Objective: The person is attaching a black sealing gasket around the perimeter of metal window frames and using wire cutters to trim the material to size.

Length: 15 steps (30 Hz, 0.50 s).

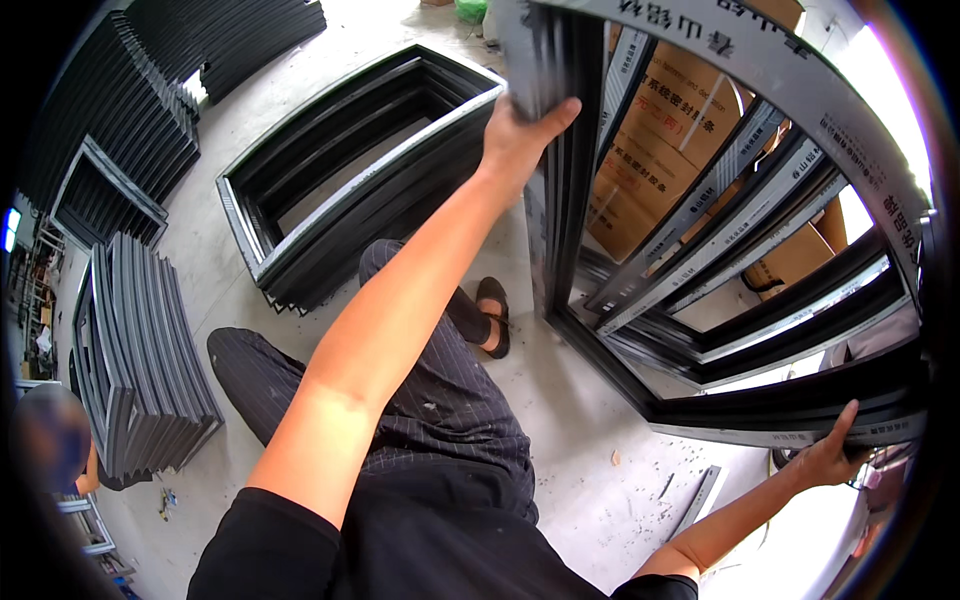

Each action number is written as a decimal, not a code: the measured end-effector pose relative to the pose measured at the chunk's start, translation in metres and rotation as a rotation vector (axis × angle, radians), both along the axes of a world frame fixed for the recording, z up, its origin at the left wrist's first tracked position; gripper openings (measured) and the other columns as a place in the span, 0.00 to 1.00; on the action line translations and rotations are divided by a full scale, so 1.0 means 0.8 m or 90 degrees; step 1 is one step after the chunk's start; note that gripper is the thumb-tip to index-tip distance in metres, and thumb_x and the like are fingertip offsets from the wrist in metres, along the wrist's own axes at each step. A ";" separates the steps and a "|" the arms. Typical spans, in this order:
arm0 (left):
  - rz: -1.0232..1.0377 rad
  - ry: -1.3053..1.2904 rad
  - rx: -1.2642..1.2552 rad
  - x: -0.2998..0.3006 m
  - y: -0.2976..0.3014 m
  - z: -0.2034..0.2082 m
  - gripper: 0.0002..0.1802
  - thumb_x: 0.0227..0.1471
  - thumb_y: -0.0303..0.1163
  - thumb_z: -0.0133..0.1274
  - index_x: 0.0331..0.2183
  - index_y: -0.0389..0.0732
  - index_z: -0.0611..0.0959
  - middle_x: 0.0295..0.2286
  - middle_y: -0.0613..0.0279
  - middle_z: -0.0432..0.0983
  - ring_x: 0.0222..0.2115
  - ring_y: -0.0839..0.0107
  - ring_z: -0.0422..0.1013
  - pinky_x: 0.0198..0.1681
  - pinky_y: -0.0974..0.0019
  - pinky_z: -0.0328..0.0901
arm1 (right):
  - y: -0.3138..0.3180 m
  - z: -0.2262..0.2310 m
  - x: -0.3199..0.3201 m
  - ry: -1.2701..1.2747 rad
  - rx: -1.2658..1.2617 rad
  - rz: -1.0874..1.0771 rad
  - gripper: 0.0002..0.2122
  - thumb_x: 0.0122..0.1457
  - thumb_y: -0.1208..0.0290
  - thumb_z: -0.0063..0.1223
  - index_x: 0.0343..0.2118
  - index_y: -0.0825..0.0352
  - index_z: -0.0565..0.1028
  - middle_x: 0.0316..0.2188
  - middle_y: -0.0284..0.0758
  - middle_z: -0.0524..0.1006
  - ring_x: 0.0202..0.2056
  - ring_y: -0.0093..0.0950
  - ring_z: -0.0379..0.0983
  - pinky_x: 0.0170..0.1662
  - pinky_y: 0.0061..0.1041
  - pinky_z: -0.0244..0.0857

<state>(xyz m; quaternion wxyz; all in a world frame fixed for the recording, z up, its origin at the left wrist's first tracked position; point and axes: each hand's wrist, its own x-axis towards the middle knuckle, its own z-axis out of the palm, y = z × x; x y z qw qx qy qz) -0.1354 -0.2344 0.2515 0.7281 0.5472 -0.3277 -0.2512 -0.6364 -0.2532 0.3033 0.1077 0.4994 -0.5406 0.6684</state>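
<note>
A large dark window frame [600, 365], wrapped in pale printed film along its outer faces, stands tilted at my right. My left hand [520, 140] grips its nearer upright side, with the thumb across the edge. Lower right, my right hand [828, 458] holds the bottom rail, thumb up on the inner face; its other fingers are hidden underneath. More film-covered bars [715, 240] show through the frame's opening.
A stack of rectangular frames [370, 190] lies ahead of my legs. Leaning frames [150, 370] stand at left, with more dark stacks [120, 90] behind. Brown cartons [650, 150] show beyond the held frame. A metal strip [697, 503] lies on the floor; another person [55, 440] is far left.
</note>
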 end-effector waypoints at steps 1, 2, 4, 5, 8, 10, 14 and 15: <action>-0.001 0.025 -0.026 -0.007 0.018 0.001 0.41 0.38 0.50 0.67 0.46 0.34 0.68 0.42 0.54 0.71 0.44 0.68 0.68 0.51 0.66 0.61 | -0.001 0.006 -0.004 0.015 0.010 -0.022 0.29 0.41 0.54 0.68 0.39 0.74 0.74 0.40 0.41 0.77 0.33 0.33 0.77 0.34 0.30 0.76; -0.002 0.050 -0.051 -0.016 0.033 0.002 0.39 0.38 0.48 0.68 0.45 0.34 0.69 0.42 0.55 0.72 0.43 0.68 0.68 0.50 0.67 0.62 | -0.003 0.011 -0.008 0.030 0.020 -0.044 0.30 0.40 0.52 0.68 0.39 0.73 0.75 0.39 0.41 0.77 0.33 0.32 0.77 0.33 0.30 0.76; 0.006 0.084 -0.060 -0.041 0.058 0.007 0.37 0.39 0.43 0.68 0.45 0.35 0.69 0.41 0.56 0.72 0.42 0.70 0.69 0.49 0.68 0.63 | -0.018 0.030 -0.028 0.042 0.011 -0.042 0.29 0.41 0.46 0.65 0.37 0.70 0.77 0.37 0.39 0.78 0.32 0.33 0.77 0.32 0.31 0.76; 0.011 0.102 -0.065 -0.054 0.067 0.010 0.36 0.40 0.41 0.68 0.45 0.35 0.69 0.41 0.57 0.72 0.42 0.70 0.69 0.48 0.69 0.63 | -0.029 0.039 -0.042 0.042 0.012 -0.036 0.29 0.41 0.46 0.65 0.36 0.70 0.77 0.37 0.39 0.78 0.32 0.33 0.77 0.32 0.31 0.76; -0.037 0.187 -0.094 -0.094 0.079 0.003 0.34 0.41 0.37 0.67 0.46 0.36 0.68 0.41 0.58 0.72 0.42 0.70 0.69 0.48 0.68 0.65 | -0.059 0.056 -0.083 0.047 -0.009 -0.030 0.28 0.43 0.46 0.64 0.33 0.72 0.78 0.34 0.39 0.79 0.31 0.32 0.77 0.34 0.30 0.75; -0.047 0.182 -0.114 -0.121 0.081 -0.006 0.31 0.42 0.34 0.66 0.46 0.36 0.69 0.41 0.58 0.73 0.41 0.71 0.69 0.47 0.68 0.65 | -0.063 0.060 -0.087 0.033 -0.025 -0.025 0.29 0.43 0.46 0.64 0.31 0.75 0.78 0.33 0.40 0.79 0.29 0.30 0.76 0.34 0.25 0.73; -0.052 0.018 -0.084 -0.158 0.090 -0.011 0.31 0.42 0.37 0.66 0.44 0.34 0.70 0.42 0.54 0.71 0.43 0.67 0.68 0.45 0.66 0.64 | -0.098 0.039 -0.135 -0.003 -0.033 -0.043 0.29 0.47 0.46 0.61 0.31 0.77 0.77 0.31 0.45 0.78 0.29 0.36 0.75 0.37 0.28 0.71; -0.044 -0.039 -0.079 -0.172 0.092 -0.010 0.31 0.42 0.38 0.66 0.43 0.34 0.71 0.41 0.54 0.71 0.43 0.65 0.68 0.45 0.65 0.64 | -0.122 0.025 -0.176 0.008 -0.026 -0.060 0.30 0.48 0.45 0.59 0.31 0.77 0.77 0.31 0.47 0.78 0.30 0.38 0.74 0.38 0.30 0.70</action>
